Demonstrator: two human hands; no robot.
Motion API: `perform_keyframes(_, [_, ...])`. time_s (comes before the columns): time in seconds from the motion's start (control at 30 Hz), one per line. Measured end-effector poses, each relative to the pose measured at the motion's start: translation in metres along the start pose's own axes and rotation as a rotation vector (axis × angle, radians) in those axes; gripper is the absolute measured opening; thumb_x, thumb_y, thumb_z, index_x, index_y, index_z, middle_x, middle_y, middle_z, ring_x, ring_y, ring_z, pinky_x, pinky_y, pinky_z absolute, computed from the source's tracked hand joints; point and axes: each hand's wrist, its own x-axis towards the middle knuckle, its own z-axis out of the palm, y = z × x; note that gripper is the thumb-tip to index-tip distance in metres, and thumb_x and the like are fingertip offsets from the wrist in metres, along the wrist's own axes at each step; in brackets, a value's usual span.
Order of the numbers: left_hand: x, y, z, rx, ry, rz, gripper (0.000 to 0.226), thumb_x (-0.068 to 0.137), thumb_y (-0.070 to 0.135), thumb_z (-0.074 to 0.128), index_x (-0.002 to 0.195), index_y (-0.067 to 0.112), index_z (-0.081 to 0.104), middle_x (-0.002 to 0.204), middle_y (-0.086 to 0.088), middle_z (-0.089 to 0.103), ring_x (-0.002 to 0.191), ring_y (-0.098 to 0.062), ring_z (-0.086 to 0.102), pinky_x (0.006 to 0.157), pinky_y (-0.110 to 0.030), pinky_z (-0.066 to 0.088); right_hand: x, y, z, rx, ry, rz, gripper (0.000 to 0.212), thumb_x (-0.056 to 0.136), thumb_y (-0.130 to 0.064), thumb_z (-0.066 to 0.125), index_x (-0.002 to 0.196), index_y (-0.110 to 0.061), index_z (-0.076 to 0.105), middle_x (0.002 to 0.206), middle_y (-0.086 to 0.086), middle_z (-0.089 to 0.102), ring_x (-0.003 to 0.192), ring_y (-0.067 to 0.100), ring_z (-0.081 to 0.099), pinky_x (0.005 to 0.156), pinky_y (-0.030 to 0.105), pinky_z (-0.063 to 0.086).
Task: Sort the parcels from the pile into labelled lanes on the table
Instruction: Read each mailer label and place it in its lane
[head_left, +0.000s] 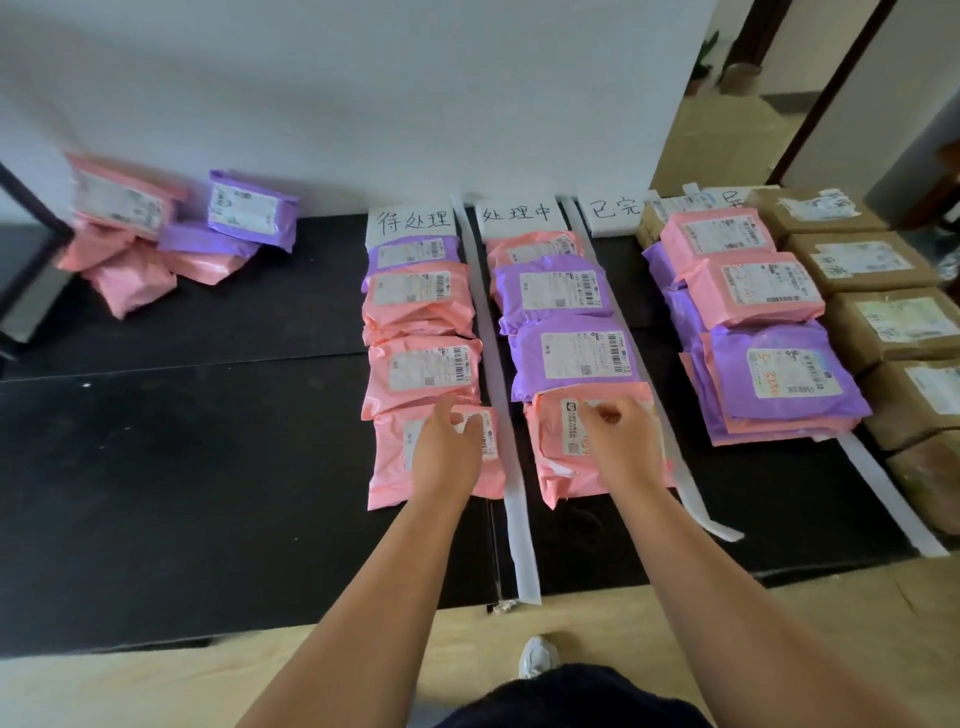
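Note:
The pile (156, 234) of pink and purple parcels lies at the table's far left. Four lanes run on the right, split by white strips (498, 395), with paper labels (413, 221) at the wall end. My left hand (449, 441) rests with curved fingers on the nearest pink parcel (410, 467) of the first lane. My right hand (618, 436) has curled fingers on the nearest pink parcel (561, 462) of the second lane and seems to pinch it near its shipping label. Both parcels lie flat on the black table (182, 467).
The third lane holds stacked pink and purple parcels (769, 374). Brown cardboard boxes (883, 322) fill the far right lane. A white wall stands behind the table. My shoe (537, 657) shows on the wooden floor by the table's near edge.

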Motion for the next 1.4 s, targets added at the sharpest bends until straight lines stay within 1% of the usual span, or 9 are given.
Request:
perform_keyframes(0.07, [0.003, -0.007, -0.026, 0.000, 0.000, 0.000, 0.043, 0.103, 0.028, 0.047, 0.145, 0.028, 0.039, 0.133, 0.004, 0.057, 0.096, -0.010, 0.058, 0.067, -0.020, 0.049, -0.012, -0.021, 0.018, 0.034, -0.023, -0.025, 0.009, 0.096, -0.028, 0.059, 0.095, -0.019, 0.057, 0.089, -0.003, 0.060, 0.074, 0.007, 0.054, 0.057, 0.021, 0.036])
perform_keyframes(0.2, [0.010, -0.031, -0.092, 0.069, 0.042, 0.018, 0.047, 0.103, 0.029, 0.047, 0.148, 0.025, 0.036, 0.137, 0.002, 0.056, 0.111, -0.017, 0.059, 0.078, -0.025, 0.048, -0.043, -0.059, 0.071, 0.074, -0.084, -0.080, 0.011, 0.092, -0.028, 0.062, 0.099, -0.019, 0.064, 0.094, -0.003, 0.066, 0.085, 0.014, 0.060, 0.066, 0.027, 0.043])
perform_keyframes(0.37, [0.021, -0.080, -0.175, 0.072, 0.082, -0.023, 0.045, 0.102, 0.027, 0.050, 0.146, 0.024, 0.041, 0.105, 0.009, 0.060, 0.078, -0.003, 0.056, 0.062, -0.018, 0.043, -0.095, -0.099, 0.151, 0.013, -0.219, -0.102, 0.014, 0.096, -0.030, 0.061, 0.103, -0.019, 0.063, 0.099, 0.000, 0.064, 0.089, 0.017, 0.062, 0.080, 0.035, 0.052])
perform_keyframes(0.43, [0.027, -0.100, -0.207, 0.082, 0.083, -0.032, 0.044, 0.103, 0.026, 0.049, 0.146, 0.024, 0.042, 0.098, 0.012, 0.055, 0.070, 0.000, 0.052, 0.055, -0.015, 0.038, -0.115, -0.116, 0.179, 0.000, -0.211, -0.132, 0.013, 0.097, -0.029, 0.060, 0.103, -0.017, 0.062, 0.098, 0.000, 0.062, 0.081, 0.010, 0.055, 0.071, 0.027, 0.044])
perform_keyframes(0.5, [0.032, -0.119, -0.237, 0.092, 0.071, -0.039, 0.042, 0.103, 0.026, 0.047, 0.145, 0.023, 0.043, 0.098, 0.012, 0.055, 0.071, 0.000, 0.051, 0.055, -0.016, 0.038, -0.133, -0.131, 0.204, 0.021, -0.240, -0.128, 0.012, 0.098, -0.027, 0.060, 0.106, -0.018, 0.062, 0.100, -0.001, 0.062, 0.082, 0.008, 0.055, 0.065, 0.020, 0.039])
perform_keyframes(0.6, [0.040, -0.139, -0.272, 0.100, 0.076, -0.040, 0.041, 0.104, 0.026, 0.046, 0.145, 0.022, 0.043, 0.105, 0.011, 0.056, 0.072, 0.000, 0.052, 0.055, -0.016, 0.037, -0.157, -0.150, 0.234, 0.036, -0.293, -0.102, 0.018, 0.098, -0.024, 0.061, 0.115, -0.020, 0.061, 0.107, -0.004, 0.063, 0.099, 0.013, 0.060, 0.080, 0.023, 0.047])
perform_keyframes(0.8, [0.065, -0.153, -0.313, 0.098, 0.116, -0.032, 0.040, 0.103, 0.025, 0.046, 0.143, 0.020, 0.046, 0.089, 0.016, 0.056, 0.071, -0.001, 0.050, 0.061, -0.022, 0.039, -0.166, -0.179, 0.273, 0.012, -0.343, -0.134, 0.023, 0.097, -0.021, 0.061, 0.120, -0.019, 0.061, 0.112, -0.004, 0.063, 0.099, 0.010, 0.058, 0.087, 0.024, 0.048])
perform_keyframes(1.23, [0.127, -0.142, -0.347, 0.064, 0.246, -0.057, 0.039, 0.102, 0.024, 0.047, 0.141, 0.020, 0.048, 0.088, 0.015, 0.056, 0.070, -0.001, 0.051, 0.069, -0.025, 0.040, -0.114, -0.240, 0.323, -0.030, -0.436, -0.288, 0.023, 0.097, -0.021, 0.060, 0.120, -0.017, 0.063, 0.111, -0.004, 0.063, 0.098, 0.010, 0.057, 0.075, 0.020, 0.043])
perform_keyframes(1.4, [0.159, -0.147, -0.371, 0.054, 0.272, -0.079, 0.040, 0.102, 0.024, 0.045, 0.142, 0.021, 0.047, 0.103, 0.011, 0.057, 0.071, -0.001, 0.051, 0.068, -0.026, 0.042, -0.104, -0.264, 0.353, -0.071, -0.458, -0.311, 0.024, 0.098, -0.021, 0.060, 0.121, -0.017, 0.063, 0.109, -0.005, 0.063, 0.093, 0.008, 0.057, 0.069, 0.019, 0.042])
